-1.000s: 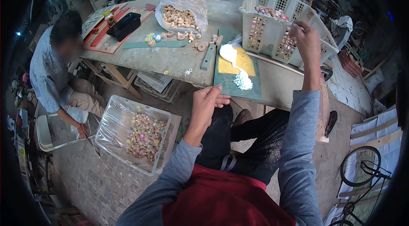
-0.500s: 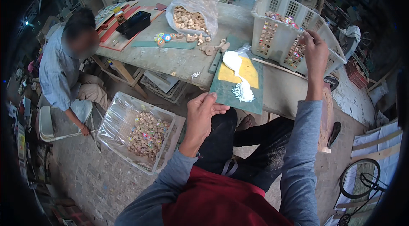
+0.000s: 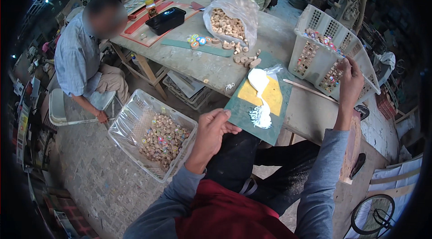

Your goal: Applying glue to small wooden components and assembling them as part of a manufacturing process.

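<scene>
My left hand [image 3: 210, 136] is closed, thumb against curled fingers, at the left corner of a green board [image 3: 271, 135]. What it grips, if anything, is hidden. A yellow patch [image 3: 278, 98] lies on the board, and over it a thick white paste [image 3: 260, 116] trails down from a white lump in clear plastic. At the near rim of a tall white plastic crate [image 3: 302, 43], my right hand [image 3: 352, 79] is closed with fingertips pinched; anything between them is too small to tell. Small round pieces with coloured faces [image 3: 321, 37] fill part of that crate.
Plain wooden pieces [image 3: 227, 24] spill from a clear bag onto the table [image 3: 180, 59]. A black tray [image 3: 165, 20] stands farther left. Below, a white basket [image 3: 118, 124] holds many small wooden pieces. A person [image 3: 78, 54] sits at the left. A wooden stick [image 3: 310, 90] lies before the crate.
The whole view has shifted, so the table and crates appear farther right and lower. Both hands keep nearly the same closed poses, the left by the board and the right by the crate.
</scene>
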Tool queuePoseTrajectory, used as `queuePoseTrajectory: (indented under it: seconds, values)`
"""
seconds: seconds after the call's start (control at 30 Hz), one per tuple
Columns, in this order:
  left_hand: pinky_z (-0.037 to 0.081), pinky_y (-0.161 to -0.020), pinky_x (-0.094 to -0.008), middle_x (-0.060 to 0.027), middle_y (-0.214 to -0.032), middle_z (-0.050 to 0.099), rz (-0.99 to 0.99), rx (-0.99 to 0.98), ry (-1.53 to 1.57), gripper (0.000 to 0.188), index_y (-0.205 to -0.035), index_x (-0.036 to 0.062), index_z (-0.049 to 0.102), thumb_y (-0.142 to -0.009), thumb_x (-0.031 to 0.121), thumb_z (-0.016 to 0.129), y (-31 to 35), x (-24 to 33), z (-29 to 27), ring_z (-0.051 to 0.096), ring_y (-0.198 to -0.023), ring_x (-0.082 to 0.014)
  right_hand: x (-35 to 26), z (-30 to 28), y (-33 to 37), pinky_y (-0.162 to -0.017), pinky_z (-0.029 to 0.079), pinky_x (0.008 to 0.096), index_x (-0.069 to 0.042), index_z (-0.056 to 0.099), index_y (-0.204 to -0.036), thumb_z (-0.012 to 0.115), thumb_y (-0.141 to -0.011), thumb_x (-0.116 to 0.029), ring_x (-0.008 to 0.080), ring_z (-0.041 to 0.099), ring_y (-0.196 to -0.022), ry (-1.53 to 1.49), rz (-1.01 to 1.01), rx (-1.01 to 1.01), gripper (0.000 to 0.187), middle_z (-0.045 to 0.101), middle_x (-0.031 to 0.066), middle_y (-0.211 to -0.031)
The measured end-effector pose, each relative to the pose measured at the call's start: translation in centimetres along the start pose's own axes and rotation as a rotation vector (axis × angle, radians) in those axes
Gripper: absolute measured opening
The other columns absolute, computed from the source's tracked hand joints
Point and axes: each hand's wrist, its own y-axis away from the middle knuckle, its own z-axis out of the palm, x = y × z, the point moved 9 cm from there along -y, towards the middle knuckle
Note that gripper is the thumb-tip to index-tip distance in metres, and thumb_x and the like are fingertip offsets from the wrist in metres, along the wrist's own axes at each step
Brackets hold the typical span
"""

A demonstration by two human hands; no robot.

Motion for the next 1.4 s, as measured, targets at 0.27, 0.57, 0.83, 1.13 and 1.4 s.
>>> queuePoseTrajectory:
  seconds: [0.27, 0.57, 0.83, 1.13, 1.4]
  values:
    - [0.056, -0.063, -0.0289, -0.0119, -0.085, 0.071, -0.032, -0.048, -0.052, 0.024, -0.098, -0.0027, 0.066, -0.099, 0.019, 0.055, -2.0, 2.5, -2.3, 0.069, -0.066, -0.0184, 2.9, -0.6, -0.3, -0.077, 0.048, 0.0264, -0.006, 0.068, -0.125, 0.055, -0.103, -0.021, 0.0104, 0.063, -0.082, -0.106, -0.057, 0.031, 0.029, 0.071, 0.0051, -0.085]
    - [0.057, -0.062, -0.0303, -0.0124, -0.085, 0.072, -0.041, 0.008, 0.022, 0.024, -0.099, -0.0039, 0.066, -0.095, 0.020, 0.060, -1.2, 5.3, -7.6, 0.069, -0.065, -0.0201, 1.1, 0.5, 1.2, -0.075, 0.048, 0.0251, -0.004, 0.066, -0.129, 0.056, -0.103, -0.024, 0.0089, 0.062, -0.084, -0.053, -0.061, 0.050, 0.034, 0.070, 0.0052, -0.088]
    - [0.058, -0.059, -0.0311, -0.0140, -0.084, 0.072, 0.016, 0.044, -0.024, 0.024, -0.098, -0.0048, 0.065, -0.094, 0.019, 0.062, -2.8, 7.9, -8.8, 0.071, -0.063, -0.0211, 0.9, 1.3, 3.0, -0.065, 0.044, 0.0220, -0.009, 0.063, -0.135, 0.057, -0.103, -0.018, 0.0071, 0.057, -0.077, -0.259, -0.039, 0.161, 0.034, 0.067, 0.0027, -0.086]
    - [0.058, -0.060, -0.0297, -0.0130, -0.083, 0.072, 0.052, 0.060, -0.025, 0.022, -0.096, -0.0046, 0.065, -0.096, 0.017, 0.060, -2.9, 7.5, -8.9, 0.071, -0.063, -0.0200, -2.4, 6.4, 10.9, -0.063, 0.048, 0.0329, -0.004, 0.070, -0.113, 0.062, -0.096, -0.017, 0.0195, 0.061, -0.062, 0.047, -0.070, -0.367, 0.022, 0.067, 0.0148, -0.076]
    - [0.058, -0.059, -0.0303, -0.0146, -0.083, 0.071, 0.117, 0.144, -0.014, 0.023, -0.094, -0.0074, 0.065, -0.096, 0.014, 0.058, 1.9, 10.1, -10.1, 0.069, -0.061, -0.0208, -0.7, 8.1, 12.9, -0.071, 0.052, 0.0416, -0.008, 0.070, -0.106, 0.066, -0.089, -0.016, 0.0336, 0.069, -0.078, 0.242, -0.180, -0.535, 0.019, 0.069, 0.0158, -0.087]
